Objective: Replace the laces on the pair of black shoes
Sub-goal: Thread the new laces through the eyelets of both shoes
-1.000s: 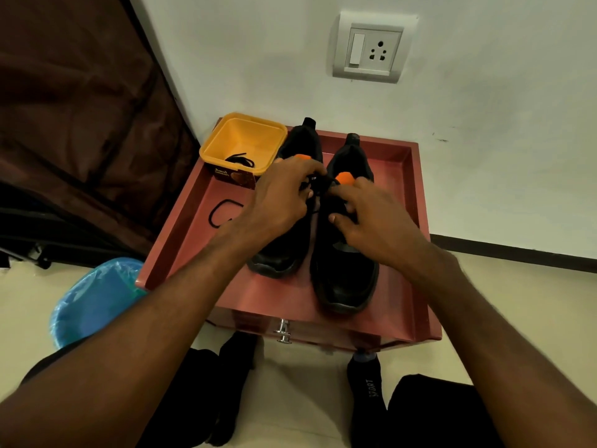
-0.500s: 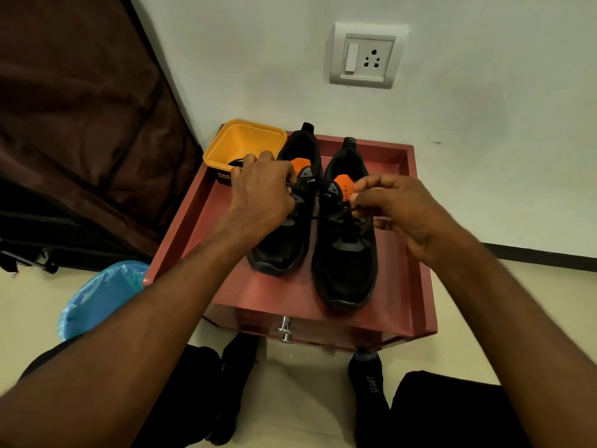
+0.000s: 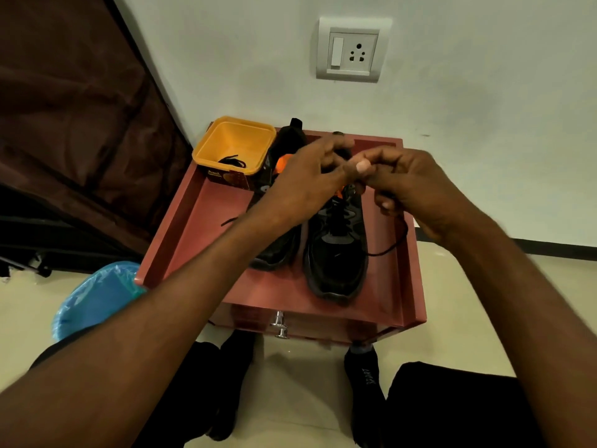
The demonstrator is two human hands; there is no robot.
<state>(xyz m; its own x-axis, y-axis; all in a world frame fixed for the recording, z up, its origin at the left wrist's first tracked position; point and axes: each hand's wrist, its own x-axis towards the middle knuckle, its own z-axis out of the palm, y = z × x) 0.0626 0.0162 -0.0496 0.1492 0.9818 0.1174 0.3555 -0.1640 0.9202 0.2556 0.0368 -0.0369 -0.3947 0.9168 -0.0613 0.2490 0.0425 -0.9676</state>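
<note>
Black socks (image 3: 366, 376) were nearest, two of them, on the floor by the red stand (image 3: 392, 286). On the stand sat two black shoes, side by side and touching. The right shoe (image 3: 336, 250) had a black lace (image 3: 392, 245) trailing off its side onto the stand. The left shoe (image 3: 277, 250) was partly hidden under the arm.

Above the shoes, two hands met. The left hand (image 3: 303, 185) and the right hand (image 3: 416, 189) each had curled fingers pinching the lace ends, it seemed, close together. The lace was too thin to see between the fingers.

To do this step well, I think the hands should pull both ends the same length, keep the lace flat, and hold the shoe from sliding.

Farther back was one yellow tub (image 3: 234, 145) with one more black lace (image 3: 232, 162) inside. On the wall was one switch plate (image 3: 352, 50).
</note>
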